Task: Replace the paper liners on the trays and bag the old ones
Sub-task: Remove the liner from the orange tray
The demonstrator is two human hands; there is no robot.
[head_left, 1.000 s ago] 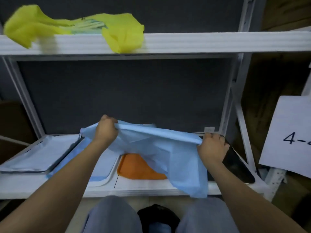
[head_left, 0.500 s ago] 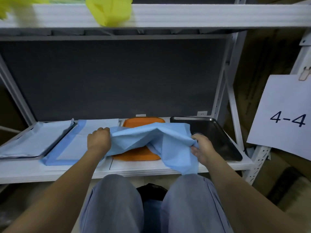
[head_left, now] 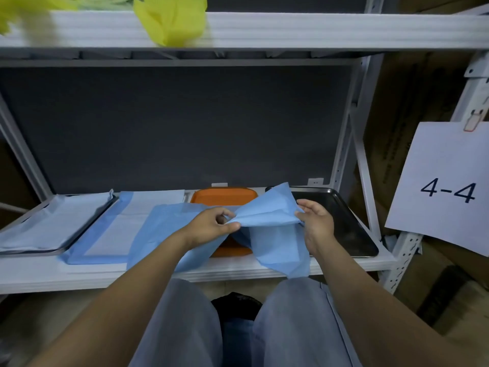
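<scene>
A blue paper liner (head_left: 267, 221) is bunched over the orange tray (head_left: 223, 198) in the middle of the lower shelf. My left hand (head_left: 211, 226) pinches its crumpled middle. My right hand (head_left: 315, 221) grips its right edge, next to the bare dark metal tray (head_left: 344, 221). Part of the liner hangs over the shelf's front edge. A metal tray (head_left: 53, 250) at the far left carries a pale liner (head_left: 55, 221). Another blue-bordered liner (head_left: 127, 223) lies flat on the shelf beside it.
A yellow plastic bag (head_left: 172, 19) lies on the upper shelf (head_left: 317, 30), hanging over its edge. A white sheet marked 4-4 (head_left: 447, 192) hangs from the rack's right post. My knees are below the lower shelf's front edge (head_left: 79, 276), with a dark object between them.
My hands have come closer together, folding the blue liner in over the orange tray. The left hand moved right toward the centre. The view shifted slightly.
</scene>
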